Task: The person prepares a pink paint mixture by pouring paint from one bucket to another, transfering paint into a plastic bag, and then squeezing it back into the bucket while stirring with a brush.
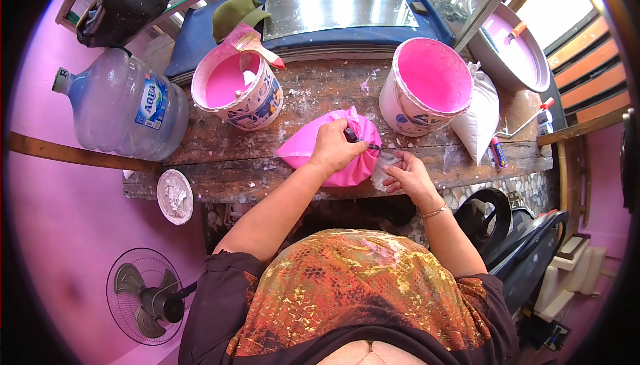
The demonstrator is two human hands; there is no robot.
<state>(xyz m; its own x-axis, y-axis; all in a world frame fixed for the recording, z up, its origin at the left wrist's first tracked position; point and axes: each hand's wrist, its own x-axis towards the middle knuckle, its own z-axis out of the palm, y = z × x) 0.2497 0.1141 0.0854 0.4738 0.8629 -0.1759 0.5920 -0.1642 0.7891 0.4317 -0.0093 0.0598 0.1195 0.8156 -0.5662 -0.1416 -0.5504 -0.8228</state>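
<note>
On the wooden bench's front part lies a full pink plastic bag (301, 142), its gathered top bunched up. My left hand (335, 148) is closed over the gathers, with a small black object (351, 135) between its fingers. From there a thin dark strip runs across the bag toward my right hand (412, 177). The right fingers are curled at a crumpled translucent piece of plastic (381, 173) beside the bag and seem to pinch it. What lies under my left palm is hidden.
Behind the bag stand two white buckets, pink inside: one (257, 115) with a wide brush (250, 40) across its rim, the other (400, 113) beside a white sack (481, 115). A large water bottle (127, 108) lies left. A paint roller (533, 117) rests right.
</note>
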